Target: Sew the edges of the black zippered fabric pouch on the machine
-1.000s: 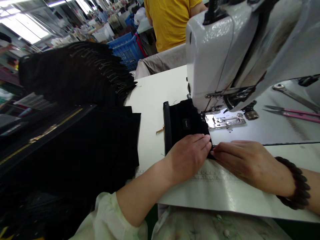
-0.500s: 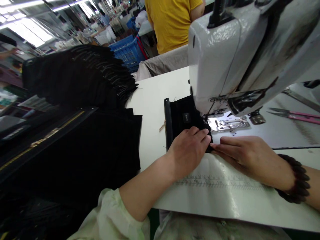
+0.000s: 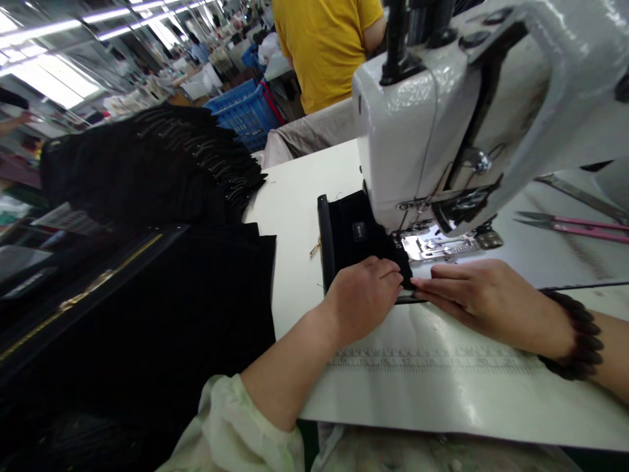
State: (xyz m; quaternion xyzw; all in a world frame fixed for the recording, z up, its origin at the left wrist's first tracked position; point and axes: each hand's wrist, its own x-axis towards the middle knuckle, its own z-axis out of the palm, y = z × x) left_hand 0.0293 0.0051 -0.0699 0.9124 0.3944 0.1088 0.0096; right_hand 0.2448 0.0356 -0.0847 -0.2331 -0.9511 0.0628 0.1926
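A small black fabric pouch piece (image 3: 344, 246) lies flat under the head of the white sewing machine (image 3: 403, 124). It has a dark label (image 3: 360, 231), a smooth black band along its left edge and a gold zipper pull (image 3: 315, 246) sticking out. My left hand (image 3: 366, 295) presses on its near part with fingers bent and together. At the near right corner, my right hand (image 3: 484, 292) pinches the edge, fingers close together beside the metal plate (image 3: 437, 248). The needle area is partly hidden by the machine head.
Black fabric pieces with a gold zipper (image 3: 196, 308) are heaped at the left, with a tall stack (image 3: 147, 164) behind. Pink-handled snips (image 3: 580, 223) lie at the right. A printed ruler (image 3: 422, 360) runs along the table's front. Beyond are a blue crate (image 3: 246, 115) and a person in yellow (image 3: 327, 52).
The view has shifted slightly, so the machine appears further left. Both hands remain at the pouch piece's near edge, where a dark strip now shows below the fingers.
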